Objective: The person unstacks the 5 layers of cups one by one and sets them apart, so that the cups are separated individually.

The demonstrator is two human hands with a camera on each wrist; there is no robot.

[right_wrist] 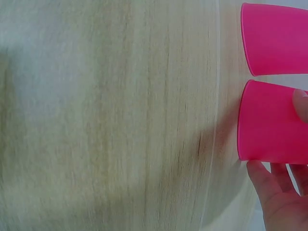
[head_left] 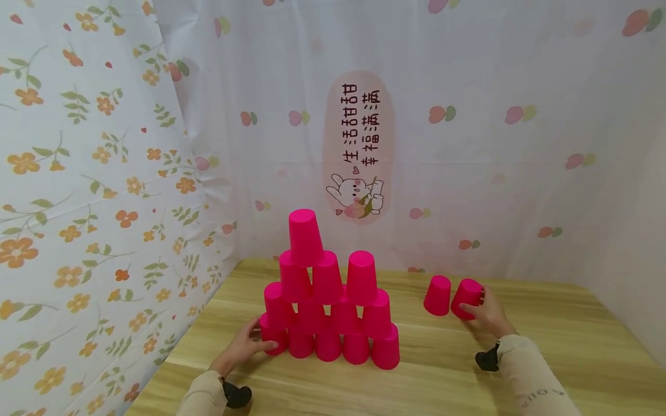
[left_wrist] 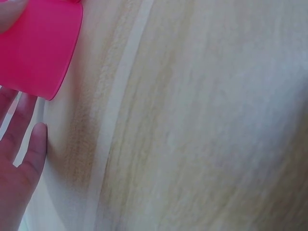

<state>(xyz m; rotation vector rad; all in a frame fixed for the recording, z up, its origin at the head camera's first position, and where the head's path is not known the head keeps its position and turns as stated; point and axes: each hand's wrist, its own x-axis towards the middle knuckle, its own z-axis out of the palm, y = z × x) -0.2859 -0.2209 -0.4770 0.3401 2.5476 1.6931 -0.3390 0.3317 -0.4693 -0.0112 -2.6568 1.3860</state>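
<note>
Now I have my right hand (head_left: pixel 490 315) gripping a pink cup (head_left: pixel 465 299) on the right of the table (head_left: pixel 437 364), just beside a matching cup (head_left: pixel 437 296). My left hand (head_left: pixel 243 348) holds the bottom left cup (head_left: pixel 274 336) of the big stack (head_left: pixel 311 316).

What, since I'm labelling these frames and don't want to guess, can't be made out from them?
Insides of the stacked cups: head view, hidden by their own walls.
Some fingertips of the left grip: head view, behind the bottom-left cup.
Right sleeve lettering: head view, too small to read surely.
Upper cup and lower cup: right wrist view, closed tops cut off by the right edge.
</note>
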